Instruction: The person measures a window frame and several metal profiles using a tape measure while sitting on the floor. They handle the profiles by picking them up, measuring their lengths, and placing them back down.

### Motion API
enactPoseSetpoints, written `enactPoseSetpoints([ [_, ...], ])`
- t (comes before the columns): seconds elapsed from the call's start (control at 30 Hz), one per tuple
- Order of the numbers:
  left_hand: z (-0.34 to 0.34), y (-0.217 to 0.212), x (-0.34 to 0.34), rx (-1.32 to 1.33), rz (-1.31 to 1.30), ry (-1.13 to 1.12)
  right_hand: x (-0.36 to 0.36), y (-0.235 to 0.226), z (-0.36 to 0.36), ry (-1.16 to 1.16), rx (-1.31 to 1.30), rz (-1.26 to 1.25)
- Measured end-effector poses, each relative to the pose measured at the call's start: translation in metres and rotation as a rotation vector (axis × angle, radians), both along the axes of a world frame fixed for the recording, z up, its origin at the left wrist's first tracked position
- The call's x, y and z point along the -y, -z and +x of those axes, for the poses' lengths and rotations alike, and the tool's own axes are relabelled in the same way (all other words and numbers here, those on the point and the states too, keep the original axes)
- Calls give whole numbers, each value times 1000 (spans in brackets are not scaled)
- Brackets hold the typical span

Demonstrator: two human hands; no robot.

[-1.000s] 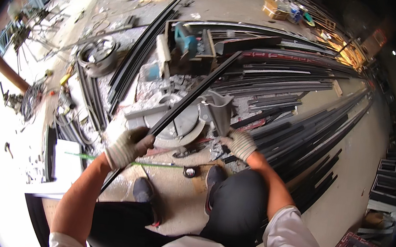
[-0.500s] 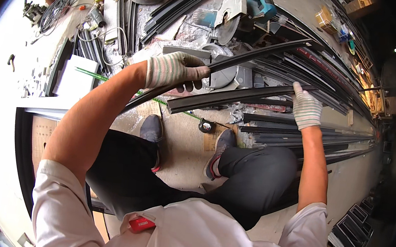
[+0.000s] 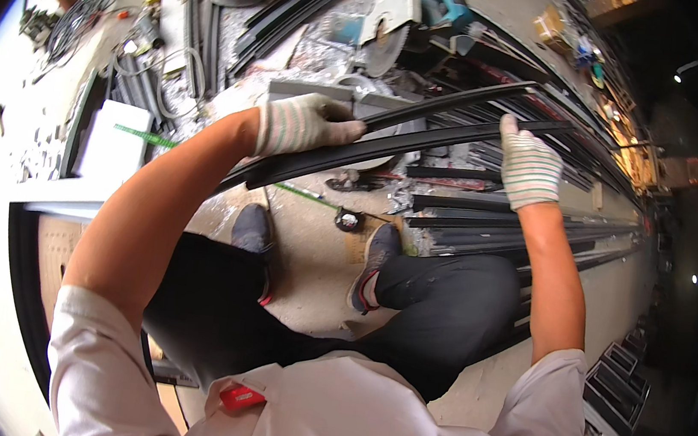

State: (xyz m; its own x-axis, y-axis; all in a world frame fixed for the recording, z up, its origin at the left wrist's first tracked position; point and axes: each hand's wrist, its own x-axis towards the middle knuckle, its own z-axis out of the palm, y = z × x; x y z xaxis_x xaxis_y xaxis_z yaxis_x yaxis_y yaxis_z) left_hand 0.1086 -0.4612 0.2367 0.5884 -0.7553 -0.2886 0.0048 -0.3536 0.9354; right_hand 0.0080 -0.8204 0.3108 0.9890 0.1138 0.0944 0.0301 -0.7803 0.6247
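**Two gloved hands on one long dark profile**

Both hands should lift level, so the strip does not twist. The left hand is closed over the dark metal profile near its lower end; the right hand grips it farther along, probably fingers wrapped behind. Beyond the knuckles sits a chop saw; under the right wrist lie stacked profiles.

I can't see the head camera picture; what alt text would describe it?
A seated person's gloved left hand and gloved right hand hold a long dark metal strip over a dusty concrete floor. More dark metal strips lie stacked at right, and a circular cutting saw stands beyond.
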Motion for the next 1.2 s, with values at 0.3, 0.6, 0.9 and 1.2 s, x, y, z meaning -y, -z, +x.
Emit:
enactPoseSetpoints([
  [0.3, -6, -15, -1, 120, 45, 32, -29, 1, 9, 21, 9, 11],
  [0.6, -9, -12, 4, 173, 62, 38, -54, 19, 17, 48, -8, 38],
  [0.9, -8, 6, 15, 157, 150, 82, -60, 24, 19, 43, -61, 96],
  [1.2, -10, 7, 16, 257, 231, 73, -59, 38, 8, 148, 133, 485],
])
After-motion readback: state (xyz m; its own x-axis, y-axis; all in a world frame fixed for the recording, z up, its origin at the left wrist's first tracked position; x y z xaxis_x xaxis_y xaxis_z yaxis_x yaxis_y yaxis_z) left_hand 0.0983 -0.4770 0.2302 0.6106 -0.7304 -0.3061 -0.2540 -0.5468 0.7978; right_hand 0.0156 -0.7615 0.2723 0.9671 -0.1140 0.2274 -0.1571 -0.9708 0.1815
